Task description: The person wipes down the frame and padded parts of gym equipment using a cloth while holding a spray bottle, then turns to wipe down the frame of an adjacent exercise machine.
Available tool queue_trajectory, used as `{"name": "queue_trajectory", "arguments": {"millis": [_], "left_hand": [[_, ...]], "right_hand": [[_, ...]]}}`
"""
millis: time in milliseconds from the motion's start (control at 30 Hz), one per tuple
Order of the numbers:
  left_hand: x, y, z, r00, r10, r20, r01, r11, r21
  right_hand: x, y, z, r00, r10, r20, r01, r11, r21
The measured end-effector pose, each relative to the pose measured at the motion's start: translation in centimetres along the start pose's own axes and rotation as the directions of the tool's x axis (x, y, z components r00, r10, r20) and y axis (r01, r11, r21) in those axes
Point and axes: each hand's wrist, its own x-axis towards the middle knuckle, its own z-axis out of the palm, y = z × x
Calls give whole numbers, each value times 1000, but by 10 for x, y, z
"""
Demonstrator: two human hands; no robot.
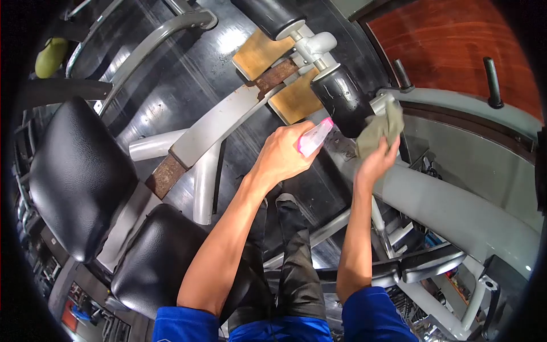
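My left hand [285,151] is wrapped round a clear spray bottle [315,138] with a pink nozzle, which points up toward a black padded roller [341,98]. Wet drops shine on that roller. In my right hand [378,161] a greenish-grey cloth [380,130] is gripped, its edge blurred, close beside the roller's lower right end. Whether the cloth touches the roller I cannot tell. A second black roller [272,16] sits farther up on the same white bracket [319,47].
Black padded seats [80,176] of a gym machine lie at the left, joined to a grey, rusted frame beam [211,122]. Wooden blocks [293,98] rest under the rollers. A thick grey tube [456,208] crosses at the right, below a reddish wooden panel [456,45].
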Motion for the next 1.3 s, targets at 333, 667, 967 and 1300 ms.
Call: {"name": "queue_trajectory", "arguments": {"millis": [333,667,967,1300], "left_hand": [[4,-14,-2,999,-39,-37,39,999,5],[3,-11,-6,996,-56,-64,55,998,-23],[7,-10,-4,989,-96,-112,86,993,-86],[8,-11,-4,988,-113,-103,108,992,-59]], "right_hand": [[46,29,100,403,-457,793,915,213,-342],[17,49,-5,644,-357,676,764,339,-549],[46,30,14,974,-227,-10,212,922,-326],[59,19,89,650,-361,669,745,478,-465]]}}
